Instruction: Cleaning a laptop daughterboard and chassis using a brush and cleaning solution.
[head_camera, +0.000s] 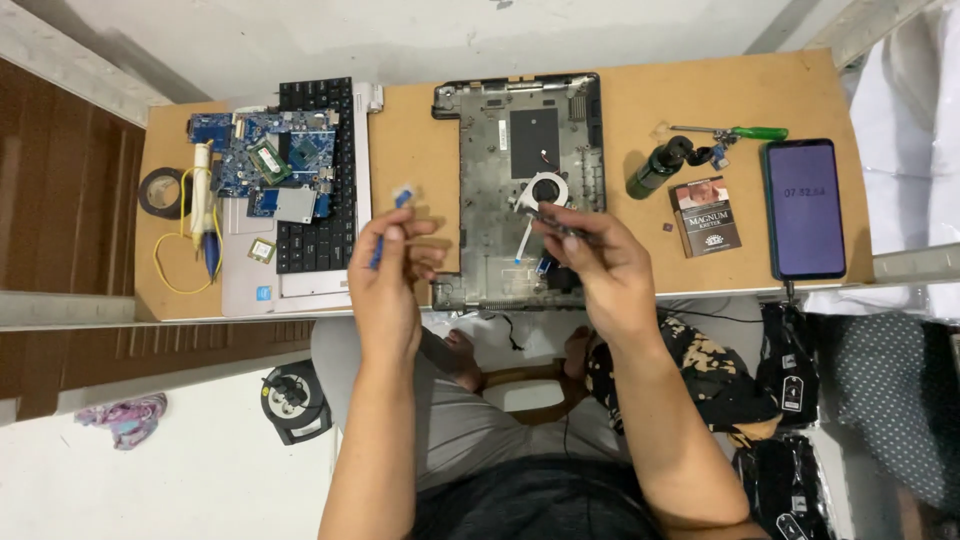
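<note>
You are pinching a blue-tipped ribbon cable (388, 228) in your left hand (388, 272), just left of the open laptop base (520, 180), keeping it clear, while your right hand (600, 265) is closing around tweezers (556, 222) over the base's fan (548, 189).

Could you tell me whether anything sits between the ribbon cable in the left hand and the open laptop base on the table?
Nothing visible does. The left hand holds the blue-tipped ribbon cable over bare tabletop, just left of the laptop base. The right hand, holding a dark tool, is over the base's near right part.
</note>
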